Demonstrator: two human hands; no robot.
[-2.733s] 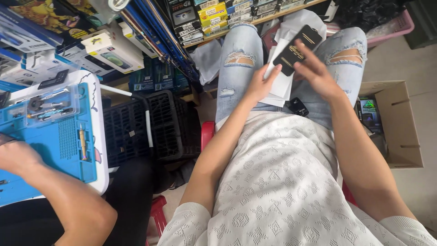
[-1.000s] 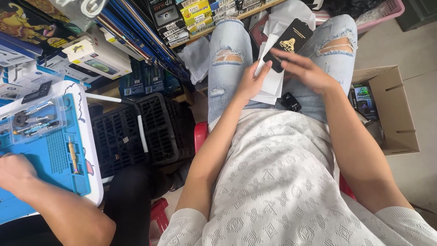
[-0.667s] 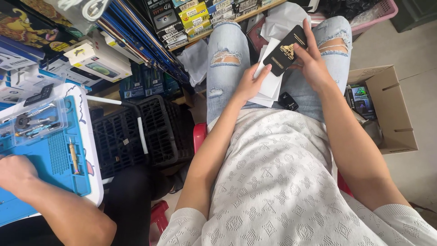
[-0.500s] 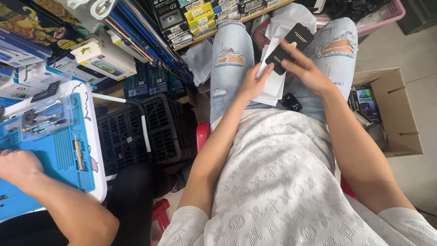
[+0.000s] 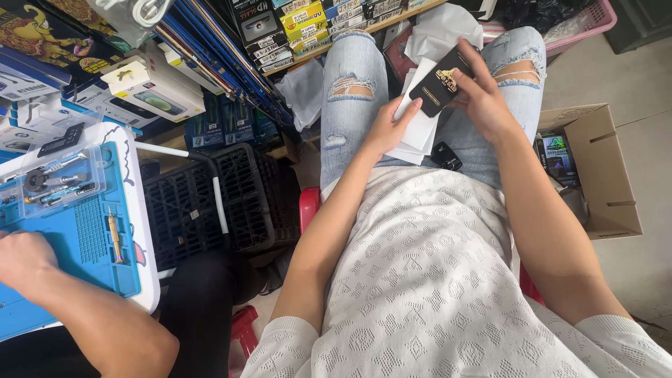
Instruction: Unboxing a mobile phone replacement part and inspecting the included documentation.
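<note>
Sitting on a red stool, the person in the white knit top (image 5: 448, 280) and torn pale jeans (image 5: 353, 91) fills most of the head view, knees pointing to twelve o'clock. At nine o'clock a co-worker's hand (image 5: 24, 255) rests on a blue work mat (image 5: 84, 231) beside a clear tray of small tools (image 5: 59, 178); a black plastic crate (image 5: 210, 203) stands between the two people, and an open cardboard box (image 5: 595, 175) sits at three o'clock. Stacked boxed goods (image 5: 301, 21) crowd the eleven o'clock corner. Over the lap, the right hand (image 5: 486, 105) is closed around a flat black packet with a gold emblem (image 5: 437, 87), fingers along its far edge and thumb underneath. The left hand (image 5: 388, 129) pinches white paper sheets (image 5: 420, 129) just under that packet, thumb on top. A small dark object (image 5: 446, 155) lies on the right thigh, at five o'clock from the papers. To handle the packet well, the person would likely keep the left hand steadying the paper flat against the thigh and work the packet by its edges, so that nothing slides down between the knees.
</note>
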